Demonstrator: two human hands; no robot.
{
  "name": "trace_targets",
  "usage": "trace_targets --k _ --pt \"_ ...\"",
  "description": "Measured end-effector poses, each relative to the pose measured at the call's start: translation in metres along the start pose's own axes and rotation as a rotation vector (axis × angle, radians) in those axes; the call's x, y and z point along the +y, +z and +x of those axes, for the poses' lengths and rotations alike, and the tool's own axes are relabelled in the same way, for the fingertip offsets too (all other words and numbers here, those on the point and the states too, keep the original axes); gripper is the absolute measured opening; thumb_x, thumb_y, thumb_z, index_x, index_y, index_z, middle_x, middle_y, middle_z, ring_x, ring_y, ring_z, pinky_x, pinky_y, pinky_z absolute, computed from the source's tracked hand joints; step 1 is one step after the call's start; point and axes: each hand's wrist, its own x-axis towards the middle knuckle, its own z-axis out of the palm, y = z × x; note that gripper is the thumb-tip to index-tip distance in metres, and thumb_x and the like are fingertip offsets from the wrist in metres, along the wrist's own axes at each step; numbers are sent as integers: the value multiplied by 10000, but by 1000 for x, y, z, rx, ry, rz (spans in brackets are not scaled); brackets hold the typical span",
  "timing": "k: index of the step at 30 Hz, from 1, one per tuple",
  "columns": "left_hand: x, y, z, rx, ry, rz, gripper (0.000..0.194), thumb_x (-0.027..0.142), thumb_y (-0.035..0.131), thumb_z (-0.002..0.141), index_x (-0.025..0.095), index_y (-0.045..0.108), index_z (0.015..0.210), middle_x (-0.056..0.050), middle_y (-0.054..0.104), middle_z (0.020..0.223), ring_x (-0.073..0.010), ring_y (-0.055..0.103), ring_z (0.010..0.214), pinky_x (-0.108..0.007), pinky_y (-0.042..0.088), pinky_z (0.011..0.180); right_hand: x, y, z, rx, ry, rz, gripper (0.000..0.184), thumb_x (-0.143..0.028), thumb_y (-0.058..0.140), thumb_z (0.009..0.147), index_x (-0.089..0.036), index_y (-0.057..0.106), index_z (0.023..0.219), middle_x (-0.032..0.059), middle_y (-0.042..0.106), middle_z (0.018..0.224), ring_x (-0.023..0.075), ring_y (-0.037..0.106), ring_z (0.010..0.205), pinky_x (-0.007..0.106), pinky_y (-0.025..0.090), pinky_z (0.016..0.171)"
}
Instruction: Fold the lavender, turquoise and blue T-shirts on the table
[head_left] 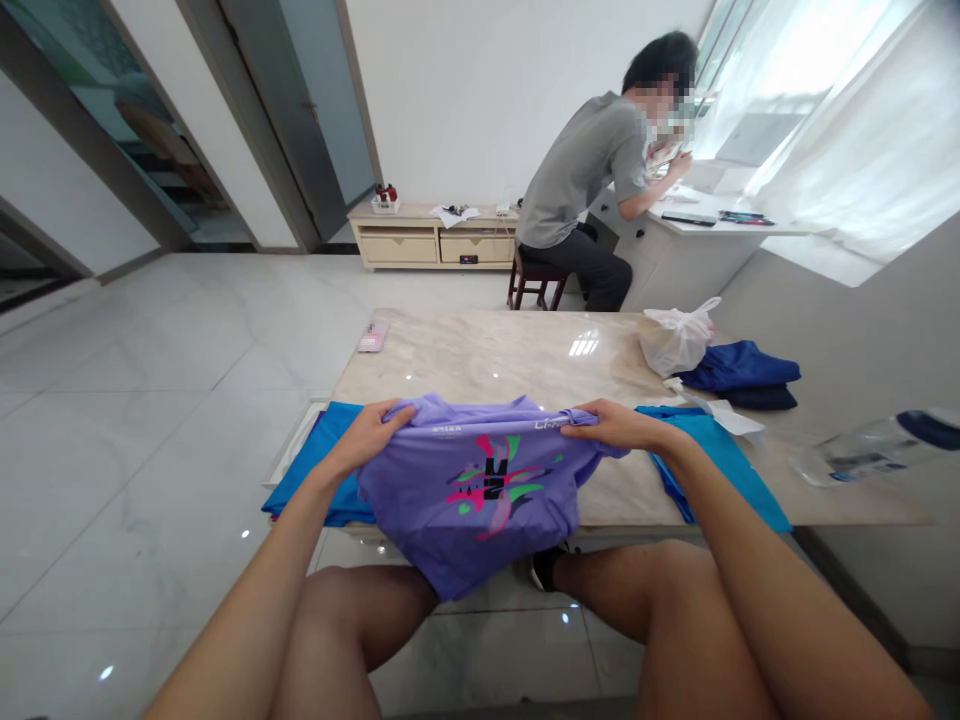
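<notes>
Your left hand [371, 430] and right hand [611, 424] are each closed in a pinch on the upper edge of a purple fabric garment with a multicoloured print [420, 510]; fingertips behind the cloth are hidden. The garment is stretched between your fingers, its loose lower part hanging below them past the near table edge. Step in hand, as judged: holding the upper edge spread. The next move probably calls for both grips staying level and the slack kept smooth.

Just beside your left fingers lies bright-blue folded cloth [315, 465]; beyond your right fingers, to the right, a second bright-blue cloth [716, 465]. Farther right of them: a clear bottle with a dark-blue lid [862, 450]. Ahead of your fingers stretches a glossy beige marbled tabletop [487, 350], with a knotted white plastic bag [675, 340] ahead and right. Farthest: a seated person in a grey top [577, 170].
</notes>
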Motion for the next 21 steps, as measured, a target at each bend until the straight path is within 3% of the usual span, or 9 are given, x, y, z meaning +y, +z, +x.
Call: trace_targets --k 3,5,7,9,11,13,15,17,21 --pt "-8 -2 -6 -294 -59 176 560 752 791 808 195 823 857 -61 817 941 -276 723 931 -292 566 779 7 -7 -6 -134 19 -37 409 -578 817 812 -171 816 851 71 792 928 228 687 829 282 547 730" --pt "-8 1 -5 -313 -34 176 508 700 758 856 198 825 900 -69 820 969 -290 727 958 -318 582 835 16 -13 -6 -116 27 -72 370 -532 778 822 -169 816 880 70 790 928 238 689 836 294 541 746" --pt "-5 8 3 -121 93 167 454 617 690 926 195 816 1038 -85 823 1088 -300 727 1068 -356 583 984 25 -19 -1 51 45 -158 326 -467 727 842 -161 804 925 81 783 928 256 695 859 312 538 777" --pt "-2 18 15 137 210 230 422 478 609 987 187 760 1253 -114 786 1287 -304 692 1234 -400 525 1153 33 -17 7 316 111 -293 313 -383 676 871 -151 793 1045 117 786 1008 294 709 948 345 544 853" --pt "-3 32 27 353 221 409 501 331 587 980 152 654 1444 -181 678 1493 -338 605 1401 -476 447 1258 37 -5 17 594 222 -469 481 -323 682 876 -123 732 1311 202 755 1249 371 688 1149 418 537 985" --pt "-9 51 31 435 192 629 629 242 595 953 95 547 1563 -261 529 1644 -400 496 1521 -567 394 1295 38 21 28 747 309 -653 802 -309 752 855 -82 534 1592 305 573 1560 469 558 1397 534 465 1146" --pt "-21 75 27 355 238 794 674 243 570 984 84 476 1633 -275 415 1738 -425 418 1590 -607 351 1318 39 55 37 708 297 -769 955 -344 771 887 -47 373 1702 341 345 1737 503 398 1559 604 324 1277" --pt "-36 103 16 172 319 882 668 308 505 1050 120 428 1686 -224 355 1799 -401 365 1645 -593 300 1358 43 90 43 565 226 -794 849 -420 644 1012 -63 353 1726 294 244 1806 461 282 1653 587 216 1348" --pt "-66 147 -17 -72 218 979 720 454 445 1095 100 407 1721 -193 298 1834 -405 255 1709 -585 252 1393 68 131 43 315 284 -693 826 -599 405 1109 -98 331 1761 232 172 1845 432 201 1705 592 220 1360"
